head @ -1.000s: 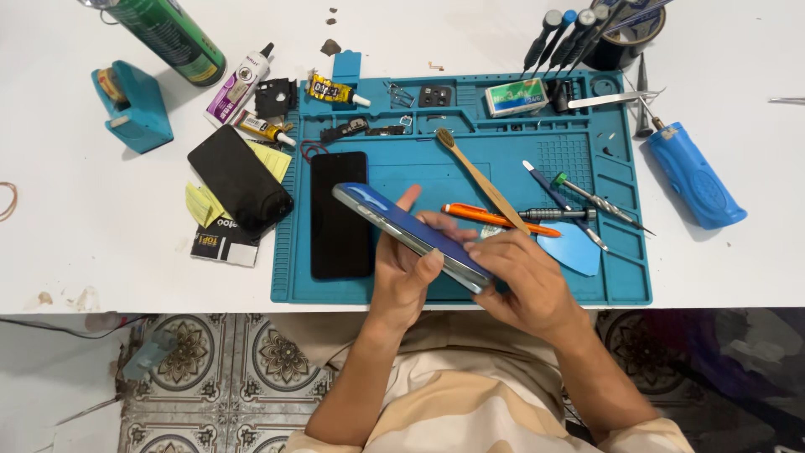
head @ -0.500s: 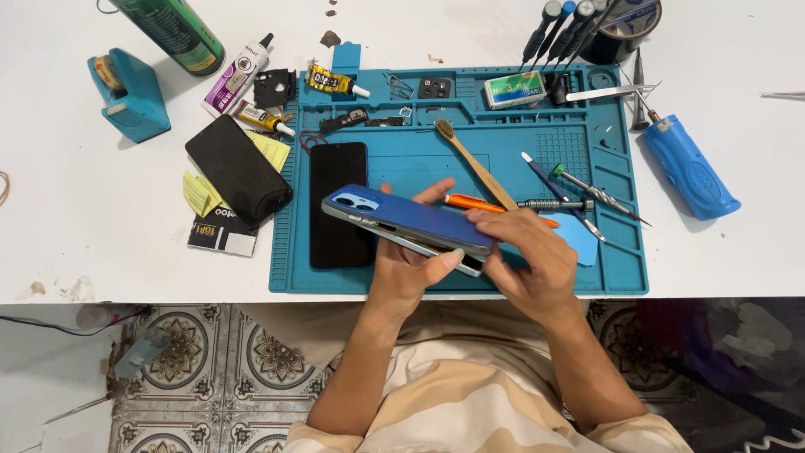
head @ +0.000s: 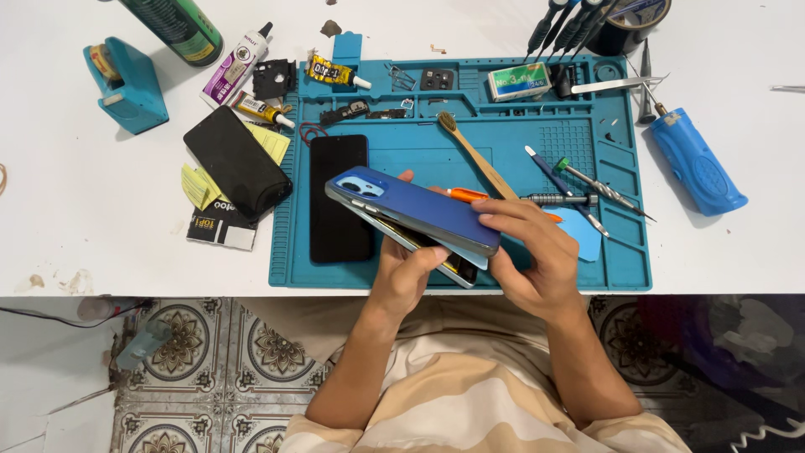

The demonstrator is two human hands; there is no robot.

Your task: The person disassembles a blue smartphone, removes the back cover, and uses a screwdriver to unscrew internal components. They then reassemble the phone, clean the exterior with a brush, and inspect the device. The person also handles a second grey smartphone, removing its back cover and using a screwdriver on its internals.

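Blue phone [head: 415, 210] pinched in both hands' grip, left hand [head: 402, 273] and right hand [head: 532, 256], above teal mat [head: 402, 155] beside black screen [head: 340, 197].

Bench: a white bench [head: 101, 226] carried a teal silicone work mat [head: 511, 143] with moulded compartments.
On the mat: a black glass phone screen [head: 338, 197] lay flat at its left side; a wooden-handled brush [head: 474, 153] lay slantwise near the middle; a thin screwdriver [head: 558, 199] and a green-tipped tool [head: 599, 186] lay to the right.
Left of the mat: a black rectangular pouch [head: 237, 162] rested on yellow paper slips [head: 197, 184]; a teal tape dispenser [head: 126, 84] and a dark green spray can [head: 176, 29] stood further back.
Right of the mat: a blue cylindrical power tool [head: 698, 164] lay slantwise.
Floor: patterned tiles [head: 193, 369] showed beneath the bench.
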